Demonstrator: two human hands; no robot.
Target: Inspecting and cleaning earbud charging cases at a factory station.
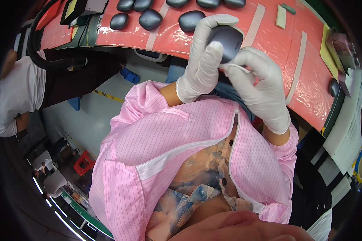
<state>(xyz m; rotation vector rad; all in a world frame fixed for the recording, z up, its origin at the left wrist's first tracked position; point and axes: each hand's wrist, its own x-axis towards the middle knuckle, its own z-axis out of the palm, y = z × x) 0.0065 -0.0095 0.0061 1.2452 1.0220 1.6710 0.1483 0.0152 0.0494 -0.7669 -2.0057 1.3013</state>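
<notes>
The shell (226, 40) was half hidden behind gloved fingers, its underside out of sight. The left hand (203, 60) curled round it from the left, fingers closed on its edge. The right hand (261, 86) pinched a small white scrap (234, 68) (hard to make out) against its lower edge. It was held above the pink counter (269, 36), near more shells (151, 19)

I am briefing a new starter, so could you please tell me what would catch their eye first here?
First, the two white-gloved hands at top centre: the left hand holds a dark grey rounded shell while the right hand pinches at its lower edge. Behind, more grey shells lie on a red mat.
</notes>
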